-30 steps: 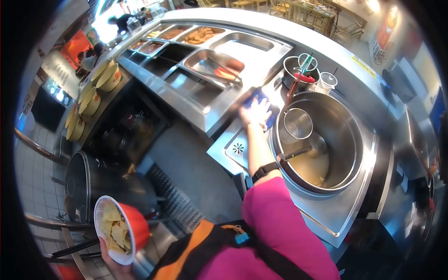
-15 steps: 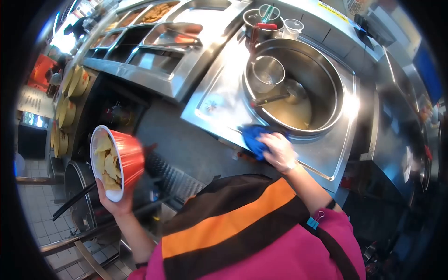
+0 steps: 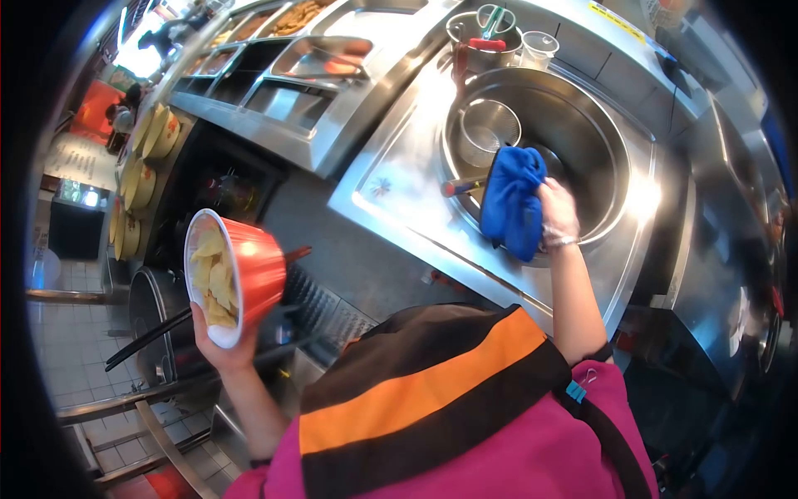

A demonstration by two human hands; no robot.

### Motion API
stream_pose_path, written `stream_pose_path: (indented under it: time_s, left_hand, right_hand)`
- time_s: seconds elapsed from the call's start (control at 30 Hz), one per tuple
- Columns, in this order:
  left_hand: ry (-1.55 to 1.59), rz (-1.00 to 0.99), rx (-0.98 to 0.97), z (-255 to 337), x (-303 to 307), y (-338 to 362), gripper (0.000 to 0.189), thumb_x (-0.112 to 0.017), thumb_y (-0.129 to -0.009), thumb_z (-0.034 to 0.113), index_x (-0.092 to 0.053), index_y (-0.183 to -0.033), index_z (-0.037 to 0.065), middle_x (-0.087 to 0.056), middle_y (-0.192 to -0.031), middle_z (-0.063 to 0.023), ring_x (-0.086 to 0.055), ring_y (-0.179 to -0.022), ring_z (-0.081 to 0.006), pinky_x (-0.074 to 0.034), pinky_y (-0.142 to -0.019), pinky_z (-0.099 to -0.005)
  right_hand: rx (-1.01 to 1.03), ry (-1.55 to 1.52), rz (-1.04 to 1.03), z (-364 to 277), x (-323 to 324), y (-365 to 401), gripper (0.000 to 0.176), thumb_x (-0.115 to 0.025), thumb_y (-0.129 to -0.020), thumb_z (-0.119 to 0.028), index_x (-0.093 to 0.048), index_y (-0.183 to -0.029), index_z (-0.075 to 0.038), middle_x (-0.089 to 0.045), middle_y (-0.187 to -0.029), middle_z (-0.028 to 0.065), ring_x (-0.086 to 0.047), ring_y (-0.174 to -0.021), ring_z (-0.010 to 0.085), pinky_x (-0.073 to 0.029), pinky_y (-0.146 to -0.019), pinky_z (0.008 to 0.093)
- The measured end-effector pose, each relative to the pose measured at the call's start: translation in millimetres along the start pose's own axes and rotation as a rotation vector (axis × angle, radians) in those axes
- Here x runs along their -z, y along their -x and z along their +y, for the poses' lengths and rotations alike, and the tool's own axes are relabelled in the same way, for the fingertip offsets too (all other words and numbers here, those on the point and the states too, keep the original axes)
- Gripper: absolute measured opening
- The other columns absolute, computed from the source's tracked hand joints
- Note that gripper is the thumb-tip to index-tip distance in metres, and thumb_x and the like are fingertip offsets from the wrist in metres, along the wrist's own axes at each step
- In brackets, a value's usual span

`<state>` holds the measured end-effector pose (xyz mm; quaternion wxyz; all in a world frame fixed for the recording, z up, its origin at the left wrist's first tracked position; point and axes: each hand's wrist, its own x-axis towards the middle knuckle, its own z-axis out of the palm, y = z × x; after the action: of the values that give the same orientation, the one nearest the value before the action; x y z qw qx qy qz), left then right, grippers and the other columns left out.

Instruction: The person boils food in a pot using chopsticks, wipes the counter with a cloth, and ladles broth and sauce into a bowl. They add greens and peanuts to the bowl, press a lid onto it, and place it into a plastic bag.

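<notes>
My left hand [image 3: 223, 348] holds a red bowl [image 3: 259, 266] with a white inside, tilted toward the left, with pale yellowish pieces [image 3: 212, 274] in it. Dark chopsticks [image 3: 150, 339] stick out beside that hand. A blue cloth [image 3: 511, 204] is gripped in my right hand [image 3: 559, 212], raised over the near edge of a large steel pot [image 3: 617, 158]. Inside the pot a round mesh strainer [image 3: 490, 131] sits at the left. A ladle handle [image 3: 462, 187] rests at the pot's left rim, its inner part hidden by the cloth.
Steel food trays [image 3: 320, 62] line the counter at upper left. Behind the large pot stand a small pot [image 3: 485, 54] with scissors and a clear plastic cup [image 3: 539, 50]. Stacked yellowish bowls [image 3: 141, 183] and a dark round pot [image 3: 154, 303] are at left.
My right hand has lifted the blue cloth from the counter's front edge, up and right, to the pot. The view has shifted slightly; my left hand still holds the red bowl.
</notes>
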<state>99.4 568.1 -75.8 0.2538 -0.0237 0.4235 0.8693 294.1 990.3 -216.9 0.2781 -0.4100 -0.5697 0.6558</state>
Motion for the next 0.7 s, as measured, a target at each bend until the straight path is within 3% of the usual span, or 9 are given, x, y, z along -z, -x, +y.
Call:
stream_pose_path:
  time_s: [0.1,0.17,0.27,0.37,0.5,0.57,0.6,0.63,0.7]
  left_hand:
    - [0.031,0.044,-0.007,4,2,7,0.057,-0.029,-0.088,0.046,-0.02,-0.135,0.013,-0.027,-0.136,-0.0144,-0.03,-0.121,-0.0389,-0.026,-0.093,-0.0622]
    - [0.068,0.063,-0.012,7,6,11,0.057,-0.029,-0.088,0.046,-0.02,-0.135,0.014,-0.027,-0.136,-0.0138,-0.03,-0.122,-0.0383,-0.025,-0.094,-0.062]
    - [0.024,0.108,-0.015,13,16,18,0.057,-0.029,-0.088,0.046,-0.021,-0.135,0.014,-0.027,-0.137,-0.0133,-0.029,-0.122,-0.0375,-0.022,-0.095,-0.0617]
    - [0.053,0.174,-0.048,17,19,21,0.057,-0.029,-0.088,0.046,-0.02,-0.135,0.014,-0.026,-0.137,-0.0136,-0.028,-0.123,-0.037,-0.021,-0.096,-0.0613]
    - [0.075,0.174,-0.081,28,32,24,0.057,-0.03,-0.088,0.045,-0.02,-0.135,0.016,-0.026,-0.137,-0.012,-0.027,-0.124,-0.0362,-0.02,-0.096,-0.0608]
    - [0.07,0.185,-0.101,31,36,25,0.056,-0.031,-0.088,0.045,-0.021,-0.135,0.016,-0.027,-0.137,-0.0115,-0.028,-0.124,-0.036,-0.021,-0.096,-0.0612]
    - [0.07,0.186,-0.099,33,39,25,0.056,-0.031,-0.088,0.045,-0.021,-0.135,0.016,-0.027,-0.137,-0.0115,-0.028,-0.124,-0.036,-0.021,-0.096,-0.0612]
    - [0.058,0.184,-0.099,34,42,26,0.056,-0.031,-0.088,0.045,-0.022,-0.135,0.016,-0.027,-0.137,-0.0116,-0.029,-0.123,-0.0361,-0.022,-0.095,-0.0614]
    - [0.049,0.187,-0.106,38,49,28,0.056,-0.031,-0.088,0.045,-0.022,-0.135,0.016,-0.027,-0.137,-0.0118,-0.029,-0.123,-0.0362,-0.023,-0.095,-0.0617]
  right_hand:
    - [0.072,-0.002,-0.136,40,-33,-32,0.018,-0.047,-0.075,-0.006,-0.057,-0.088,0.001,-0.057,-0.077,0.0015,-0.049,-0.068,0.0071,-0.04,-0.061,0.0219]
    - [0.11,-0.082,-0.365,17,-61,-4,0.017,-0.048,-0.073,-0.005,-0.057,-0.087,0.0,-0.054,-0.074,0.0001,-0.048,-0.068,0.0076,-0.04,-0.059,0.0228]
    - [0.5,0.382,-0.605,-28,-109,67,0.021,-0.051,-0.068,-0.011,-0.057,-0.085,-0.002,-0.058,-0.077,0.0157,-0.057,-0.073,0.0305,-0.045,-0.07,0.0362]
    - [0.394,0.704,-0.908,-12,-138,97,0.022,-0.049,-0.068,-0.013,-0.059,-0.085,-0.004,-0.059,-0.081,0.0173,-0.057,-0.08,0.0332,-0.045,-0.074,0.0386]
    - [0.27,0.529,-0.789,-29,-128,96,0.022,-0.048,-0.069,-0.012,-0.059,-0.087,-0.004,-0.059,-0.078,0.017,-0.058,-0.075,0.0312,-0.046,-0.071,0.0369]
    - [0.314,0.443,-0.574,-49,-109,83,0.022,-0.048,-0.069,-0.01,-0.059,-0.088,-0.002,-0.058,-0.078,0.017,-0.058,-0.071,0.0289,-0.047,-0.068,0.0354]
    - [0.581,0.497,-0.39,-47,-96,69,0.022,-0.048,-0.069,-0.009,-0.058,-0.087,-0.002,-0.058,-0.076,0.0145,-0.056,-0.064,0.0237,-0.046,-0.064,0.0325]
    - [0.443,0.351,-0.31,-61,-83,67,0.021,-0.048,-0.069,-0.009,-0.059,-0.086,-0.001,-0.057,-0.074,0.0114,-0.054,-0.065,0.0184,-0.045,-0.064,0.0297]
    - [0.551,0.418,-0.023,-60,-52,52,0.023,-0.051,-0.068,-0.006,-0.059,-0.088,0.001,-0.057,-0.075,0.0101,-0.053,-0.065,0.0163,-0.045,-0.064,0.0279]
